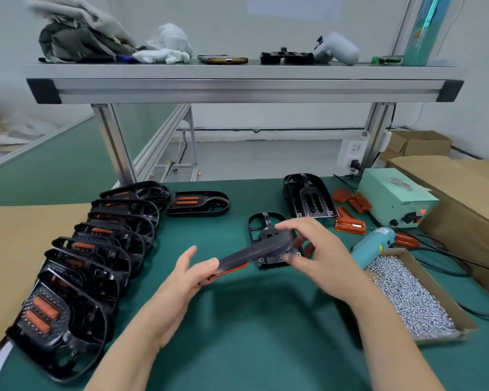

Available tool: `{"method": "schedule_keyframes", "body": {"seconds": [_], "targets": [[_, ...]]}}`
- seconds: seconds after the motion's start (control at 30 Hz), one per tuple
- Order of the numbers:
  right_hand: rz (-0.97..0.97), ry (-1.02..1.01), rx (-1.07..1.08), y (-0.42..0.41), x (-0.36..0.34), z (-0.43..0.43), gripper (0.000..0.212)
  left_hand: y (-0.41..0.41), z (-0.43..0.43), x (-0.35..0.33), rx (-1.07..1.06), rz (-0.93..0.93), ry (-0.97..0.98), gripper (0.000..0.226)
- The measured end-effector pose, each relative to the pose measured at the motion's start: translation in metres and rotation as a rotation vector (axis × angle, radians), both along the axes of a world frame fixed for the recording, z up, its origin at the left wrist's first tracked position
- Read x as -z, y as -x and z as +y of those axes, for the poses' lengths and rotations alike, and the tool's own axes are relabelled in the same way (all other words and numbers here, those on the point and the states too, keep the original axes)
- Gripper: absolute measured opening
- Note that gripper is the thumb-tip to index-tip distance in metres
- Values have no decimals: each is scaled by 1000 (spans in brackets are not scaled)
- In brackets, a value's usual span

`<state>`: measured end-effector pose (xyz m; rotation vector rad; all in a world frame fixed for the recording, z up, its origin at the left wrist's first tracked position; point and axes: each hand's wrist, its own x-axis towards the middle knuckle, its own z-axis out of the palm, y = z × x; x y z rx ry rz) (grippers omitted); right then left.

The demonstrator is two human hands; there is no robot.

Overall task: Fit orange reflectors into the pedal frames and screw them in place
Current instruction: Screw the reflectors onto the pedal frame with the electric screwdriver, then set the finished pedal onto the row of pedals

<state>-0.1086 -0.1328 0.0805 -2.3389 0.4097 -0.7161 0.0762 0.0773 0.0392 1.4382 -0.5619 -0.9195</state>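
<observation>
Green mat (251, 328) covers the bench; aluminium shelf (237, 86) above, white walls behind. Frame row (96, 249) lies overlapped at left; screw box (407, 294) at right. Left hand (187, 275) and right hand (316, 249) grip opposite ends of the held frame (254, 252) above mid-mat, orange reflector (232, 270) on its underside.

One power supply (390, 193); beside it about five loose orange reflectors (350, 225); far left, roughly eight overlapping pedal frames (76, 323).
</observation>
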Motion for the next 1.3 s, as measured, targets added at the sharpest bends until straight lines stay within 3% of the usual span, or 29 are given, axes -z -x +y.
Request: {"method": "schedule_keyframes", "body": {"seconds": [0.1, 0.2, 0.27, 0.37, 0.47, 0.57, 0.73, 0.83, 0.93, 1.0, 1.13, 1.3], "targets": [[-14, -27, -6, -11, -1, 1, 38, -14, 2, -9, -50, 74, 9, 116], [29, -87, -13, -20, 0, 1, 21, -27, 5, -17, -120, 260, 85, 107], [40, -180, -20, -27, 3, 4, 20, -29, 3, -18, -170, 397, 177, 100], [1, -331, 1, -38, 8, 8, 22, -25, -6, -13, -247, 469, 275, 62], [-47, -511, 12, -49, 10, 10, 16, -20, -16, -7, -297, 462, 274, 41], [-45, -582, 0, -57, 15, 13, 11, -14, -25, -4, -310, 311, 117, 37], [-28, -640, 91, -71, 20, 21, 26, -13, -42, 0, -397, 151, -77, 30], [-146, -828, 264, -86, 33, 42, 32, -23, -55, -3, -492, 167, -77, 25], [-199, -1077, 303, -98, 52, 68, 28, -40, -72, -7, -560, 176, -70, 22], [-158, -1042, 306, -99, 62, 74, 23, -52, -84, -9, -589, 192, -72, 20], [-59, -732, 202, -95, 73, 78, 6, -78, -108, -10, -605, 234, -61, 22], [41, -501, 152, -97, 79, 85, 13, -108, -126, 5, -650, 266, -99, 26]]}}
